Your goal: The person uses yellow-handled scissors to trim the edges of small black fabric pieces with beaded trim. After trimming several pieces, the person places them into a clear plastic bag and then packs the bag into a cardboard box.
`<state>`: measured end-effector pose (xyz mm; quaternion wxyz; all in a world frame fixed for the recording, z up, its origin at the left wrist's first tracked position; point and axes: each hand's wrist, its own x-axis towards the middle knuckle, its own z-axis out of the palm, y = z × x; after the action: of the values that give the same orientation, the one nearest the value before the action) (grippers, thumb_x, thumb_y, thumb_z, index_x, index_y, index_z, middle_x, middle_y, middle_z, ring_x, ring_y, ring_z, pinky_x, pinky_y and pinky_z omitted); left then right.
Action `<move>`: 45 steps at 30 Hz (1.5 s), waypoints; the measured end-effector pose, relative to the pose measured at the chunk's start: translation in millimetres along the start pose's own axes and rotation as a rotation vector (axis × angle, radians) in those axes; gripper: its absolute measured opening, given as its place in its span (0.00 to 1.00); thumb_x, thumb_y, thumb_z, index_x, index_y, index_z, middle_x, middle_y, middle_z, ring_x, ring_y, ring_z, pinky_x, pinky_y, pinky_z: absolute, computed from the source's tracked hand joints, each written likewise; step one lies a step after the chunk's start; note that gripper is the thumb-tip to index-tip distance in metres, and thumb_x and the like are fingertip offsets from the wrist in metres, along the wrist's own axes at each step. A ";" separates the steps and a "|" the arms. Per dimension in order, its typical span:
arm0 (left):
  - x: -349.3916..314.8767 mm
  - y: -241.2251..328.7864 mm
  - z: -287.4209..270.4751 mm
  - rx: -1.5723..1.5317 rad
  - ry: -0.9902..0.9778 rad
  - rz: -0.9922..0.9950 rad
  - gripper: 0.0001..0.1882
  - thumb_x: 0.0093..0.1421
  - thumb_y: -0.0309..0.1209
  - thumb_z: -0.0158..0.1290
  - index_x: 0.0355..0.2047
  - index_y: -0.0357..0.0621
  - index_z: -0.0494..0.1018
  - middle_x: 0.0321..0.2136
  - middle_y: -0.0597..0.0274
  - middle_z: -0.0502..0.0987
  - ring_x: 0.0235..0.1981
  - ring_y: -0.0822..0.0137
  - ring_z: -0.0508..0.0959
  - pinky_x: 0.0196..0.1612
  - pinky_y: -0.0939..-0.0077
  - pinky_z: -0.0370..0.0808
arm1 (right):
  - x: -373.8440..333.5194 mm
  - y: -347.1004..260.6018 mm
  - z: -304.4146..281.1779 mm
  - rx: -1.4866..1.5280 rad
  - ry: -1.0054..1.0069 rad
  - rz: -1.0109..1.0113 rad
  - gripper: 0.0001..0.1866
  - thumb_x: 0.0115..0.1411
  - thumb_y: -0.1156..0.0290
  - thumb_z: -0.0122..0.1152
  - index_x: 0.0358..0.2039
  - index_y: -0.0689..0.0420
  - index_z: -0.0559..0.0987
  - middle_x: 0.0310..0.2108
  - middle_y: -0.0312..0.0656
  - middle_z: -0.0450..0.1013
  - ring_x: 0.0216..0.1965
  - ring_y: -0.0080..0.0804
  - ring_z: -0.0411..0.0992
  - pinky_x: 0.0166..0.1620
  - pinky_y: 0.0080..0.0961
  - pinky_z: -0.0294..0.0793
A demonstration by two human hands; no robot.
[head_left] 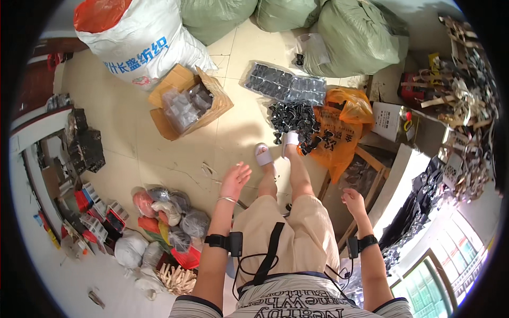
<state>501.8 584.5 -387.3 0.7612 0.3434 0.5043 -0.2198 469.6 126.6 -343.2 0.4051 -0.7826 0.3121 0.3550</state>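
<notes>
My left hand (236, 180) hangs in the air left of my knees, its fingers stretched out and nothing in it. To the right of my legs, my right hand (353, 200) is also in the air, fingers loosely bent, with no object visible in them. On the floor by my feet lies a pile of small black bow-shaped pieces (291, 116). Just beyond it are flat clear packs (283, 84) filled with dark pieces. An orange plastic bag (335, 140) spreads beside the pile, nearest to my right hand. Neither hand touches any of these.
An open cardboard box (217, 100) holding clear bags stands ahead on the left. Behind it are a big white sack (143, 47) and green sacks (355, 40). Bagged bundles (169, 212) lie at left. A wooden frame (371, 159) and hanging straps (466, 111) are at right.
</notes>
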 end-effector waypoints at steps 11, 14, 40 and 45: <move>-24.3 -24.0 -26.4 0.019 0.042 -0.084 0.26 0.63 0.37 0.50 0.58 0.40 0.61 0.53 0.53 0.70 0.52 0.59 0.73 0.56 0.66 0.69 | -83.0 70.0 32.5 0.134 -0.033 0.147 0.16 0.60 0.71 0.52 0.44 0.68 0.76 0.29 0.44 0.77 0.30 0.26 0.75 0.35 0.21 0.75; -35.5 -30.9 -27.4 0.007 0.087 -0.146 0.24 0.65 0.34 0.46 0.60 0.41 0.59 0.56 0.53 0.68 0.56 0.57 0.69 0.59 0.65 0.67 | -84.9 77.9 32.1 0.148 -0.003 0.134 0.16 0.60 0.70 0.52 0.44 0.69 0.76 0.29 0.44 0.77 0.30 0.26 0.75 0.35 0.21 0.75; -94.7 -9.5 102.1 0.966 -0.082 -0.052 0.26 0.62 0.46 0.49 0.56 0.46 0.66 0.52 0.57 0.72 0.53 0.61 0.72 0.56 0.64 0.67 | -9.4 185.0 24.3 0.259 -0.087 0.102 0.16 0.54 0.70 0.54 0.41 0.63 0.78 0.27 0.44 0.77 0.27 0.28 0.75 0.34 0.23 0.74; -52.1 55.9 138.7 1.077 -0.044 0.073 0.25 0.62 0.47 0.48 0.55 0.46 0.67 0.51 0.57 0.73 0.51 0.62 0.74 0.54 0.64 0.69 | 17.4 158.6 20.2 0.486 -0.112 0.159 0.14 0.56 0.70 0.55 0.41 0.64 0.77 0.25 0.39 0.75 0.24 0.25 0.72 0.29 0.21 0.71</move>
<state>604.8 517.9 -287.2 0.4951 0.6977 0.2921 -0.4275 350.0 64.8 -431.2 0.5686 -0.6146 0.4257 0.3431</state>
